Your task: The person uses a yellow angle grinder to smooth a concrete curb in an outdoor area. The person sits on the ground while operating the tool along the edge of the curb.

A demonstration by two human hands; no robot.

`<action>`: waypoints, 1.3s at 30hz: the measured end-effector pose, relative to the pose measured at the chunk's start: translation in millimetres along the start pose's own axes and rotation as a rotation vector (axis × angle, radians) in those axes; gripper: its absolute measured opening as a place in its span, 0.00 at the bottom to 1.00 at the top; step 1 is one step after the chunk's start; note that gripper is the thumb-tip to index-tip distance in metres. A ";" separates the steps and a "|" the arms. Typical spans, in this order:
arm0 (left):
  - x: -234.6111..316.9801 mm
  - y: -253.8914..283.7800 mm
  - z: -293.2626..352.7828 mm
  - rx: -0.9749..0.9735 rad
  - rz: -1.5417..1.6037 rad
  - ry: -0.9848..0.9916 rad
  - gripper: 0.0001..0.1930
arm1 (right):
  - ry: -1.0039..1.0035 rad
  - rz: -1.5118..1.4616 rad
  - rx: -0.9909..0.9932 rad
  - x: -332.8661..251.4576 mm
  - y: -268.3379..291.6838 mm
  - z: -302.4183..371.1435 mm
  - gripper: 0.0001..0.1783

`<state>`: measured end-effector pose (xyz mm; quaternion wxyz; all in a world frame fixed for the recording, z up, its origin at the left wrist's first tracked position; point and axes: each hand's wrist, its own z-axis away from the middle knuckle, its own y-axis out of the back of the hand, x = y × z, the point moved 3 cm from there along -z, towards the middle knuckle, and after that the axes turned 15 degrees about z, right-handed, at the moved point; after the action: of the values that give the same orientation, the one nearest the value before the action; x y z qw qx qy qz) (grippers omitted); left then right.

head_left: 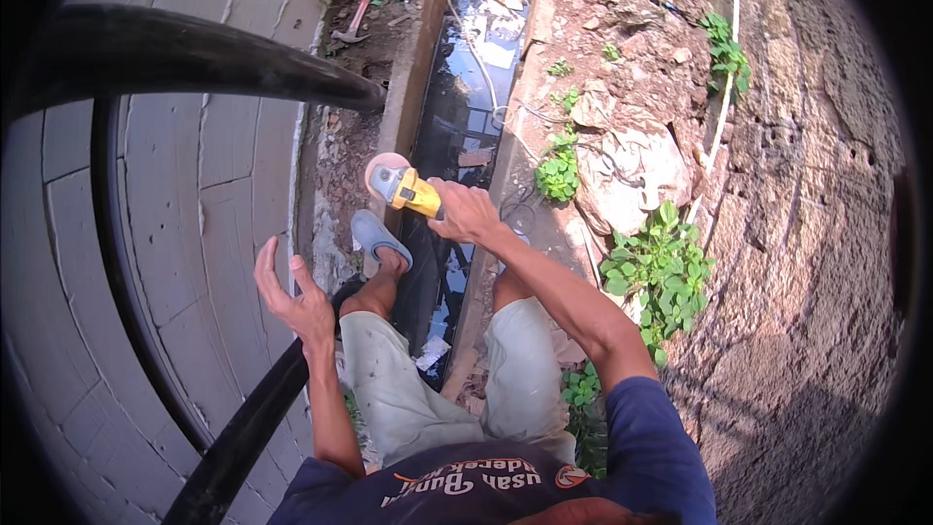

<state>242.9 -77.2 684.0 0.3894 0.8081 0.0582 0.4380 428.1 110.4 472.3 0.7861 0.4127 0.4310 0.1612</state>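
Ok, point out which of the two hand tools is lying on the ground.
The claw hammer, with the reddish handle, on the dirt left of the channel. The other, the yellow angle grinder, is gripped in the right hand.

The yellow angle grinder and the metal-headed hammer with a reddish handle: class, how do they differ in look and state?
The yellow angle grinder is gripped in the bare right hand, while the metal-headed hammer lies on the brown dirt. The grinder carries a round, pinkish-brown disc; the hammer has a narrow head instead. The grinder's body is yellow, whereas the hammer's handle is reddish. Both have greyish metal parts.
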 end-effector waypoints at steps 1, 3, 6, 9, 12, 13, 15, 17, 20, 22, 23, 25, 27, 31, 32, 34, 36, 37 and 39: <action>32.4 44.3 -33.4 0.022 -0.116 -0.151 0.22 | 0.010 -0.027 0.016 -3.8 17.9 12.1 0.43; 82.0 101.7 -98.9 0.100 -0.366 -0.517 0.23 | -0.060 -0.013 -0.059 9.4 46.6 32.8 0.47; 98.8 169.8 -150.2 0.155 -0.590 -0.765 0.27 | -0.060 0.052 -0.042 7.9 76.5 48.7 0.47; 95.7 204.6 -162.3 0.071 -0.703 -0.702 0.31 | -0.060 0.074 -0.131 -7.6 116.3 66.2 0.46; 59.9 186.8 -204.0 0.015 -0.653 -0.409 0.39 | -0.052 0.098 -0.104 11.3 131.7 75.2 0.46; 25.9 189.0 -215.1 0.020 -0.708 -0.267 0.44 | -0.023 0.114 -0.090 5.0 140.3 80.4 0.46; -53.5 209.2 -237.6 -0.008 -0.833 -0.065 0.48 | 0.067 0.125 -0.041 -1.3 153.4 75.9 0.46; -97.5 224.4 -257.0 -0.125 -0.755 0.240 0.50 | 0.072 0.130 -0.036 -5.8 165.5 71.0 0.43; -96.7 190.3 -259.7 -0.083 -0.837 0.334 0.53 | 0.070 0.162 -0.009 2.4 178.7 64.2 0.43; -89.8 173.8 -261.8 -0.062 -0.852 0.330 0.55 | 0.082 0.168 0.025 1.5 186.0 54.8 0.43; -89.8 166.2 -261.9 -0.047 -0.861 0.329 0.57 | 0.094 0.170 0.043 1.3 189.6 47.0 0.44; -110.2 178.1 -266.3 -0.015 -0.882 0.320 0.60 | 0.132 0.148 0.081 -10.2 192.4 28.5 0.44; -151.7 201.6 -271.7 0.031 -0.907 0.310 0.64 | 0.178 0.122 0.097 -22.5 190.0 12.2 0.44; -158.2 191.9 -265.3 0.101 -1.038 0.323 0.64 | 0.214 0.119 0.031 -33.2 203.7 -13.1 0.45; -165.5 197.0 -259.4 0.097 -1.032 0.333 0.64 | 0.234 0.110 0.001 -37.6 204.1 -15.8 0.45; -156.1 193.9 -249.4 0.102 -1.004 0.359 0.65 | 0.278 0.110 -0.054 -35.3 201.8 -27.8 0.45; -149.3 196.1 -260.3 0.085 -0.982 0.362 0.66 | 0.301 0.117 -0.072 -31.2 193.3 -38.4 0.45; -142.7 200.5 -256.8 0.065 -0.984 0.371 0.66 | 0.307 0.110 -0.106 -28.4 189.3 -38.3 0.45; -113.9 187.4 -252.8 0.044 -0.964 0.435 0.68 | 0.296 0.144 -0.215 -26.5 190.3 -45.9 0.46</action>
<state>-63.2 -109.9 815.1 0.5084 0.5881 0.5120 0.3654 395.1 233.2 623.4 0.7401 0.3277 0.4917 0.3210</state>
